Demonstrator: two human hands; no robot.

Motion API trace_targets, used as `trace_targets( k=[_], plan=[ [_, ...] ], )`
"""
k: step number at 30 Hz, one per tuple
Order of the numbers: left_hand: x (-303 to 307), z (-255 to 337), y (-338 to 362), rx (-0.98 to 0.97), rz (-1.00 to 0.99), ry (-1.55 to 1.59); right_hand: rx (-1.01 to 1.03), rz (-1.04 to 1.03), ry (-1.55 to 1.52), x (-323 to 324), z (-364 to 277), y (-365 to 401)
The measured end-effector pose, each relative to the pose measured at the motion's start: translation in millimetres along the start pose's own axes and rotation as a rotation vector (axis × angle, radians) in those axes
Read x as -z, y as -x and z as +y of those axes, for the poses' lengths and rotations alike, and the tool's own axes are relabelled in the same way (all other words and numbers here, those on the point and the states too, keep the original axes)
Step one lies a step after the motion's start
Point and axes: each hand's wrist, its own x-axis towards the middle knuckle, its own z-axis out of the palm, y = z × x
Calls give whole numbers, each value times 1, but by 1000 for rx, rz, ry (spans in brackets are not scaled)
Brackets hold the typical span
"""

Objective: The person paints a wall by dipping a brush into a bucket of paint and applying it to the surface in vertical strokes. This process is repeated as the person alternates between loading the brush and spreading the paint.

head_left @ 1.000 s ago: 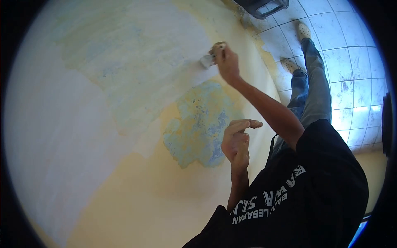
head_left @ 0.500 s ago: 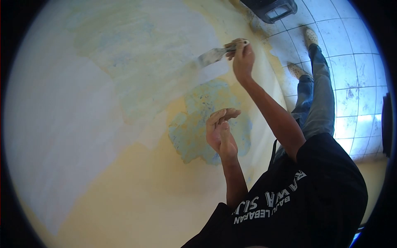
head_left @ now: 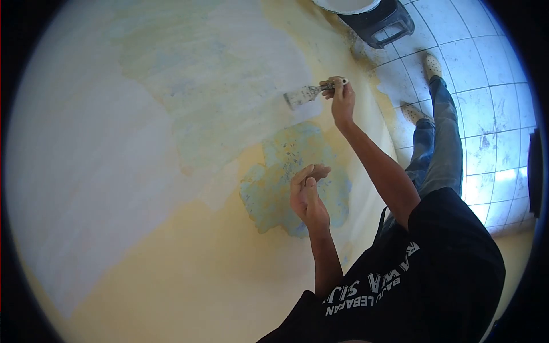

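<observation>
My right hand (head_left: pixel 343 103) is closed around the handle of a putty knife (head_left: pixel 300 97) with a wide, whitish-smeared blade. The blade is at the wall (head_left: pixel 217 251), over the lower edge of a white-coated area; contact is hard to tell. Lower down, my left hand (head_left: pixel 309 194) holds nothing, its fingers bent and the thumb apart from them. It hovers in front of a bare blue-green patch (head_left: pixel 269 200) where the yellow paint is gone. Pale residue shows on the left fingers.
A container with a white rim (head_left: pixel 349 7) sits on a black stool (head_left: pixel 380 26) by the wall. White floor tiles (head_left: pixel 480 103) with smudges lie to the right, under my light clogs (head_left: pixel 433 66). A dark object (head_left: pixel 536 171) stands at the right edge.
My right hand and the putty knife have shifted slightly down and right in view, the blade turning flatter. The whole view has tilted a little, showing more of the container on the stool.
</observation>
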Motion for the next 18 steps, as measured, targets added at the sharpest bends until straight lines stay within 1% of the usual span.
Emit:
trace_targets(
  k=[1,2,4,5,8,11,14,17,18],
  plan=[
    [0,0,-1,-10,-8,6,30,5,-17,7,7,-4],
    [2,0,0,-16,-14,6,14,-42,-54,12,2,-4],
    [6,0,1,-9,-15,4,-22,-133,-121,20,-25,-3],
    [7,-4,2,0,-8,7,-71,-189,-154,23,-34,-4],
    [4,-8,2,25,8,17,-118,-289,-360,20,-51,-9],
    [2,-7,2,35,-39,13,-135,-342,-401,11,-59,-15],
    [1,-6,1,38,-64,12,-147,-371,-231,3,-51,-7],
    [3,-2,2,44,-58,-6,-47,-347,148,11,-48,-4],
    [4,-2,0,43,-57,-13,-16,-333,202,14,-51,-6]
  ],
)
